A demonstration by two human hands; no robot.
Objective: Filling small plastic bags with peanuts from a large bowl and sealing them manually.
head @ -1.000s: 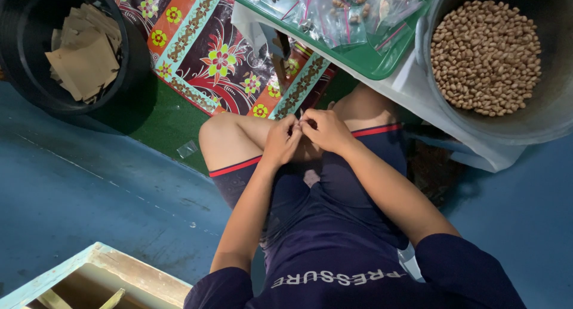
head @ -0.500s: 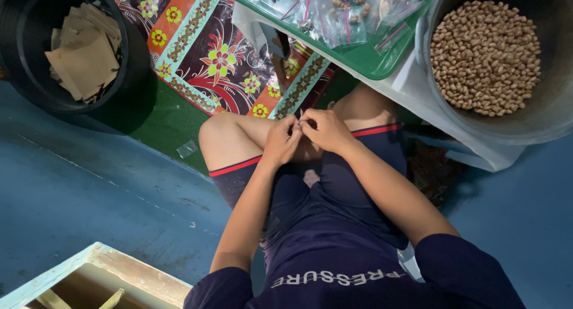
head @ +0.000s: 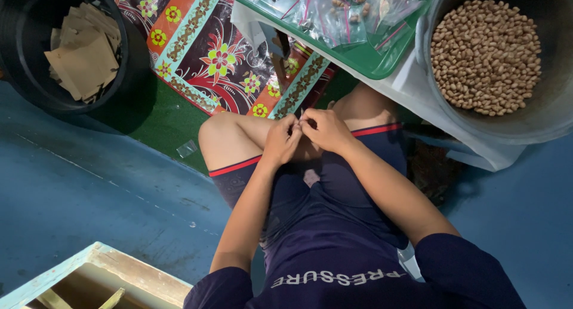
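My left hand (head: pixel 280 140) and my right hand (head: pixel 323 129) meet over my lap, between my bare knees. Their fingertips pinch together on a small clear plastic bag (head: pixel 301 117), of which only a thin edge shows. What the bag holds is hidden by my fingers. I sit on the floor in dark blue shorts and a dark blue shirt.
A green tray (head: pixel 364 57) of small filled plastic bags lies ahead. A large grey tub (head: pixel 540 121) of peanuts stands at the right. A black bucket (head: pixel 128 46) with brown paper pieces is at the left. A flowered mat (head: pixel 209 52), a loose clear bag (head: pixel 187 148) and a wooden box (head: pixel 101 273) lie around.
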